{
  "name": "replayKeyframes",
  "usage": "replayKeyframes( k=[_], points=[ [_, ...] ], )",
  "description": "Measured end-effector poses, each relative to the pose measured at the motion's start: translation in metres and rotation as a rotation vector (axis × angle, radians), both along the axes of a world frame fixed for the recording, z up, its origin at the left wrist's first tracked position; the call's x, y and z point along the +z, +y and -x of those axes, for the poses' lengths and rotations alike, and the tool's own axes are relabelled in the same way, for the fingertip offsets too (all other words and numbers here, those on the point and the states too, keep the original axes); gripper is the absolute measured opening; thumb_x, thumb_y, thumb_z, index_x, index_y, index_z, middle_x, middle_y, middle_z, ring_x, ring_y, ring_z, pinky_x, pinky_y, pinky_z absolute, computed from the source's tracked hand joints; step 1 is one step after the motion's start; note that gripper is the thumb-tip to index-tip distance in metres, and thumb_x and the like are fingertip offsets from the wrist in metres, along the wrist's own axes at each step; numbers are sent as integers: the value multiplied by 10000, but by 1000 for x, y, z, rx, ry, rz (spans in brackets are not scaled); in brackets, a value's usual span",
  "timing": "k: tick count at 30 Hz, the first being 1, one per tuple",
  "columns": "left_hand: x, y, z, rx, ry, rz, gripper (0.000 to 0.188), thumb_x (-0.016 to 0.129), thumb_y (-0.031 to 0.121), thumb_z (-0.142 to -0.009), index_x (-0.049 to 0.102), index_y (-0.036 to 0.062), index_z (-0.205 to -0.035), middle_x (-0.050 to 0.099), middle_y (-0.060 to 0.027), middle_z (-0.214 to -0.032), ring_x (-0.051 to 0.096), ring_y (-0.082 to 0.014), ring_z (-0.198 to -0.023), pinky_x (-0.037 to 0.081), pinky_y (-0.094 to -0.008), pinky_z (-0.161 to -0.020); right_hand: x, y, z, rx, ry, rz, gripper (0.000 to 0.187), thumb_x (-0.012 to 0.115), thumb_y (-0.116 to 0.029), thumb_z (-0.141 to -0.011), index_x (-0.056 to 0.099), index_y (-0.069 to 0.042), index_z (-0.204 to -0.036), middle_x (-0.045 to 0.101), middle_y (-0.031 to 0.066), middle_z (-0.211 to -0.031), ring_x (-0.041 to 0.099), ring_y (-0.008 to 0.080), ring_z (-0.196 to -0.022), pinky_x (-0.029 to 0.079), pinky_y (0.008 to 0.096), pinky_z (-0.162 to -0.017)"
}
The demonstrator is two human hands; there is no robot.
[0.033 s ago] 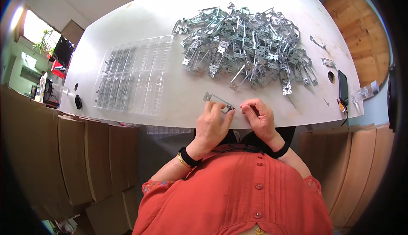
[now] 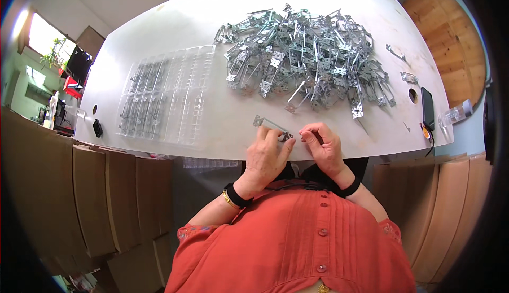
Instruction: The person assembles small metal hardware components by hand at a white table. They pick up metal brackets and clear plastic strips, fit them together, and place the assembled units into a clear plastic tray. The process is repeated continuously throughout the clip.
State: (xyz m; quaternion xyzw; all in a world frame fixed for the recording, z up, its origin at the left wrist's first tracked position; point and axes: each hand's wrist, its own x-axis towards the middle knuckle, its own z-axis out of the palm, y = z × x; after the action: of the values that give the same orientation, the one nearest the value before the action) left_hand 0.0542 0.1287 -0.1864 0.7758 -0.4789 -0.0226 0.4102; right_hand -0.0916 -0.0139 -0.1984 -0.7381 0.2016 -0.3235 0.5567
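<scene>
My left hand [image 2: 266, 152] grips a thin silver metal bracket [image 2: 259, 120] near the table's front edge. The bracket lies slantwise, its flat holed plate pointing away to the left and its other end by my thumb. Part of it is hidden behind my fingers. Just right of that end, my right hand [image 2: 324, 147] is closed with thumb and fingertips drawn together, apart from the bracket. Whatever it may pinch is too small to make out. Beyond both hands spreads a big heap of similar metal brackets [image 2: 313, 54].
Left on the white table [image 2: 228, 128] lies a clear plastic tray [image 2: 185, 102], its left slots filled with brackets. A small black object [image 2: 97, 127] sits farther left. At right are a few loose brackets [image 2: 396, 53], a black phone-like object [image 2: 427, 110] and a clear bottle [image 2: 456, 114]. Cardboard boxes [image 2: 124, 203] flank me.
</scene>
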Motion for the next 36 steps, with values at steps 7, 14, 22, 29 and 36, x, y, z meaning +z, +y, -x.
replayKeyframes(
  k=[7,14,22,29,36],
  points=[
    [13,-9,2,-85,-23,-114,236,777,234,-983,694,27,-1060,675,-157,-1067,710,-368,-829,578,-464,-720,-3,-2,0,-12,-48,-40,126,717,-155,-1095,684,-36,-1076,722,24,-901,651,95,-806,536,271,-736],
    [41,14,-9,-177,-124,-292,201,740,167,-967,672,15,-1080,691,-174,-1049,708,-403,-909,577,-473,-796,-6,-2,1,-20,-53,-63,133,721,-158,-1092,680,-32,-1075,724,31,-897,660,105,-794,543,275,-731],
    [46,26,-19,-138,-199,-255,271,792,272,-977,720,16,-1030,700,-159,-1056,709,-373,-889,567,-461,-771,-4,-2,0,-1,-54,-45,128,721,-152,-1091,680,-31,-1084,705,33,-870,645,98,-782,533,263,-720],
    [31,16,-15,47,-89,-218,345,804,344,-1000,720,10,-989,673,-176,-1059,682,-358,-805,550,-457,-713,-3,-2,1,-2,-61,-43,132,732,-156,-1085,680,-35,-1080,694,25,-878,626,96,-767,525,262,-712],
    [28,11,-18,86,23,-212,148,735,140,-977,692,-2,-965,658,-224,-1139,680,-374,-872,558,-475,-779,-3,-4,2,-8,-68,46,102,692,-124,-1103,712,-45,-1164,730,38,-945,703,116,-817,563,268,-748]
  ],
)
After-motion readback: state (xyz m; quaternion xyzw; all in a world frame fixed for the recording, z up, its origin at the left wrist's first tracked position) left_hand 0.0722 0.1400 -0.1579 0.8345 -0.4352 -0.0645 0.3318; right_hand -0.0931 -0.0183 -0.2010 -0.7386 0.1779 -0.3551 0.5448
